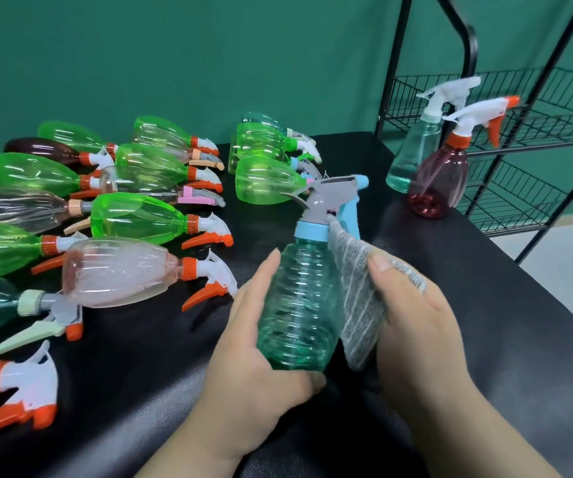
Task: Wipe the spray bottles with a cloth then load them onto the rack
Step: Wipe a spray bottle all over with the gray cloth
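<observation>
While your left hand curls its fingers around the ribbed teal plastic spray bottle above the black tabletop, steadying it, your right hand presses the grey striped cloth against its side.

The held bottle in the left hand is teal with ribbed rings, a pale blue collar and trigger and a grey head, and the cloth in the right hand is grey with pale stripes. Left of the left hand, on the black surface, lie green bottles with orange-and-white heads (among them a pinkish clear bottle and a dark brown bottle). Beyond the right hand stand an aqua bottle, white-headed, and a wine-red bottle, before a black wire rack and deep green wall.
</observation>
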